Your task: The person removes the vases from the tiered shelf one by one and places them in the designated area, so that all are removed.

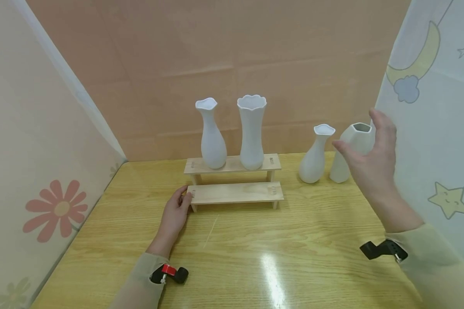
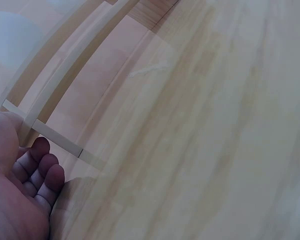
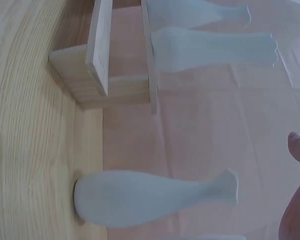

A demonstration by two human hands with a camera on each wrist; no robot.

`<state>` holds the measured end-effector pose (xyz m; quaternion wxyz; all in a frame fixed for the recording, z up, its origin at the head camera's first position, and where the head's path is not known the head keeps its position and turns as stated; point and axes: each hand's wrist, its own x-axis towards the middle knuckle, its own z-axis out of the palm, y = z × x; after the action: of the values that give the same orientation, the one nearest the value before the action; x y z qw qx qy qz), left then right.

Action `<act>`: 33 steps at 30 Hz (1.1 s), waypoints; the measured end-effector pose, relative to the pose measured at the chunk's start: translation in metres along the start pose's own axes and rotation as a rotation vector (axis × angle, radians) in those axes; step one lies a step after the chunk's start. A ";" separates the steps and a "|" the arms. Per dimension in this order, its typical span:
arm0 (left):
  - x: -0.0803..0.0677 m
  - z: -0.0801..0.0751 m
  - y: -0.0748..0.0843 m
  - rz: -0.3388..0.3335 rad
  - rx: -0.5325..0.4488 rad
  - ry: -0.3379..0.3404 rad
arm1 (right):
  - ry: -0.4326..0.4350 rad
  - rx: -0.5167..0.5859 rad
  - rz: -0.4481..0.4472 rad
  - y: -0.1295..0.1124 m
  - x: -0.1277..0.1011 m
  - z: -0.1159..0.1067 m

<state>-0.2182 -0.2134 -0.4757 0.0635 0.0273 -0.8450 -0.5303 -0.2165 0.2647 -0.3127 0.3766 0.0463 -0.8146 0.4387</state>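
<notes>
My left hand (image 1: 176, 210) grips the left end of the lower step of a two-step wooden stand (image 1: 236, 194), and its curled fingers (image 2: 54, 177) show beside the leg. On the upper step stand a slim-necked white vase (image 1: 213, 143) and a taller white vase with a scalloped rim (image 1: 252, 133). To the right, my right hand (image 1: 375, 161) is raised with thumb and fingers spread wide, holding nothing. It partly covers a faceted white vase (image 1: 339, 167) on the table. Beside that vase is another slim-necked white vase (image 1: 313, 161), upright on the table.
The wood-grain table (image 1: 232, 257) meets a peach cloth backdrop (image 1: 232, 51) at the rear. A flower-printed panel (image 1: 54, 128) stands at the left, and a panel with moon and star prints (image 1: 441, 128) at the right, close to my right arm.
</notes>
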 end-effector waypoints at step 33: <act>0.002 0.002 -0.003 0.001 -0.011 -0.010 | -0.405 0.400 0.111 -0.104 -0.006 0.106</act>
<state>-0.2201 -0.2134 -0.4787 0.0596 0.0236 -0.8423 -0.5351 -0.2303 0.1203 -0.2811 0.1649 0.1615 -0.7718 0.5925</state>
